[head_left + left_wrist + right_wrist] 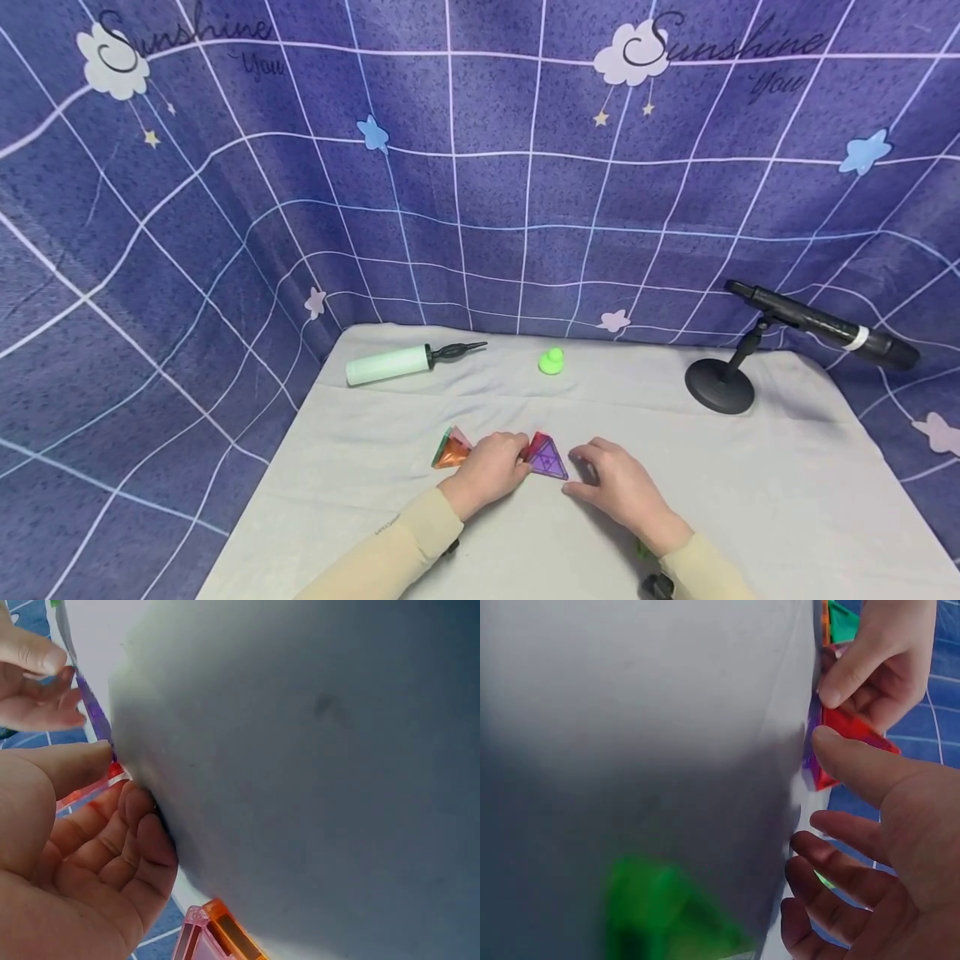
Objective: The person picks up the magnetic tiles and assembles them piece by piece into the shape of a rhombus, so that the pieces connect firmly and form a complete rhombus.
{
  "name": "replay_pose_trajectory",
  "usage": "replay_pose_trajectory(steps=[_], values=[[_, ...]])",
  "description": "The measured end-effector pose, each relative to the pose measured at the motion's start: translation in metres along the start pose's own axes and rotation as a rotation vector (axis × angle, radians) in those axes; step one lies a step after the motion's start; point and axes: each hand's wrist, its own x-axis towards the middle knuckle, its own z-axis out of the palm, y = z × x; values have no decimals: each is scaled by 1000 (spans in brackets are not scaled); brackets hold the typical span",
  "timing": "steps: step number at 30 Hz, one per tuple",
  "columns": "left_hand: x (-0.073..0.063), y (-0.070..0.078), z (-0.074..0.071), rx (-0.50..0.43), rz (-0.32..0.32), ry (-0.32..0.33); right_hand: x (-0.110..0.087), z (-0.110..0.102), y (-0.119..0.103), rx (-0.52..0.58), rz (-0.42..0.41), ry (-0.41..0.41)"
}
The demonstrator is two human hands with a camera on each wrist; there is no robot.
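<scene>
On the white cloth, a purple triangular magnetic tile (548,460) leans against a red triangular tile (846,726). My left hand (491,468) pinches the left side of this pair between thumb and curled fingers, hiding part of the red tile. To the right, my right hand (618,487) is held with loosely bent, spread fingers, its thumb close to the purple tile and nothing in its grasp. Left of my left hand stands a second group, with an orange tile (452,454), a pink tile (196,937) and a green tile (843,622).
Farther back lie a pale green hand pump (388,365) and a bright green toy duck (551,362). A black microphone on a stand (720,385) is at the back right. A blurred green translucent piece (660,907) sits near my right wrist. A purple patterned curtain (487,192) hangs behind.
</scene>
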Motion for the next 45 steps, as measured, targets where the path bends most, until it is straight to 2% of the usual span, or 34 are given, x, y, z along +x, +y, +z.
replay_pose_trajectory(steps=[5, 14, 21, 28, 36, 41, 45], values=[[1, 0, -1, -7, -9, -14, -10, -6, 9, -3, 48, -21], [1, 1, -3, -6, -4, -17, -31, -14, 23, -23, 13, 47], [1, 3, -6, -17, -11, -23, -47, -19, 31, -46, 38, 67], [2, 2, -6, -10, -10, -26, -59, -26, 38, -52, 16, 90], [2, 2, -5, -9, -14, -33, -76, -34, 44, -38, 63, 77], [2, 3, -7, -13, -9, -37, -87, -35, 48, -48, 19, 108], [2, 4, -8, -15, -10, -40, -93, -37, 53, -37, -64, 124]])
